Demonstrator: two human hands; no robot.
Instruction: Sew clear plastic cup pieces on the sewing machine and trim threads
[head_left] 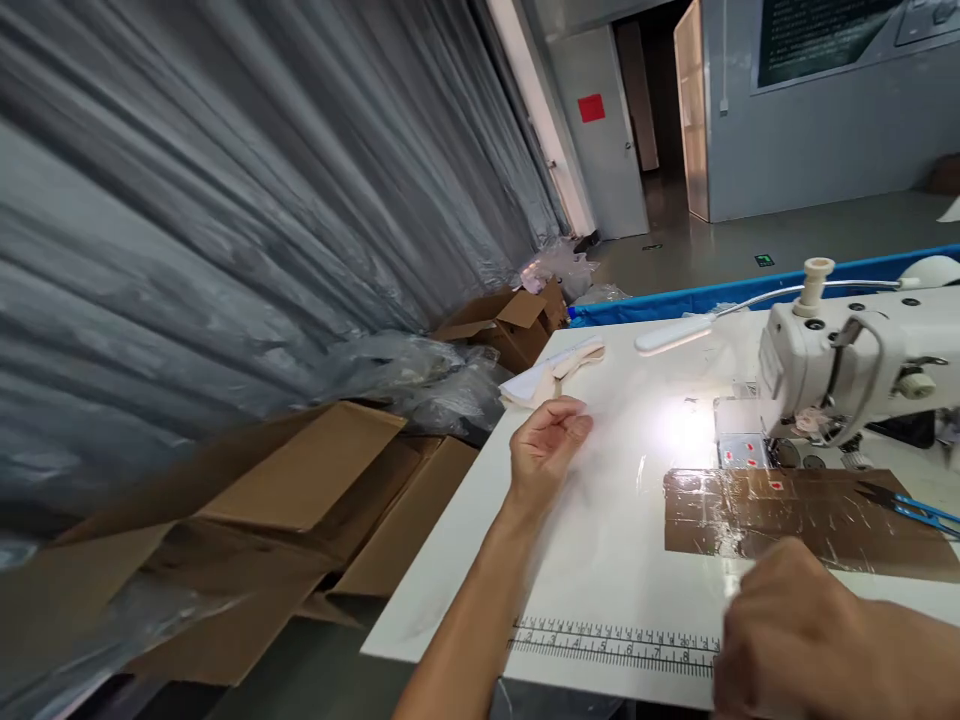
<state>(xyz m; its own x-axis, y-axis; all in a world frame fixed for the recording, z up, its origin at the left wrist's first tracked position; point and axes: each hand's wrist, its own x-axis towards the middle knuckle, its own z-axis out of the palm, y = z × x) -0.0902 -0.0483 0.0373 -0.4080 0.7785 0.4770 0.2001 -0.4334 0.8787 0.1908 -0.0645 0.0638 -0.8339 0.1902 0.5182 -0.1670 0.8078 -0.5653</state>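
Observation:
My left hand (pixel 549 445) is over the left part of the white sewing table (pixel 600 540), its fingers curled and thumb close to the fingertips. Whatever may be pinched there is too small to make out. Just beyond it lies a folded piece of white and beige cloth (pixel 555 372), close to the fingers. My right hand (pixel 795 630) is blurred at the lower right, knuckles up, above the table's front edge. Its fingers are hidden. The white sewing machine (pixel 832 360) stands at the right, its lamp lighting the tabletop.
Brown tape-covered board (pixel 795 525) lies before the machine, with blue thread snips (pixel 919 508) on it. A ruler strip (pixel 615 645) runs along the front edge. Open cardboard boxes (pixel 300 480) and clear plastic bags (pixel 450 390) stand left, beside a grey curtain (pixel 247 200).

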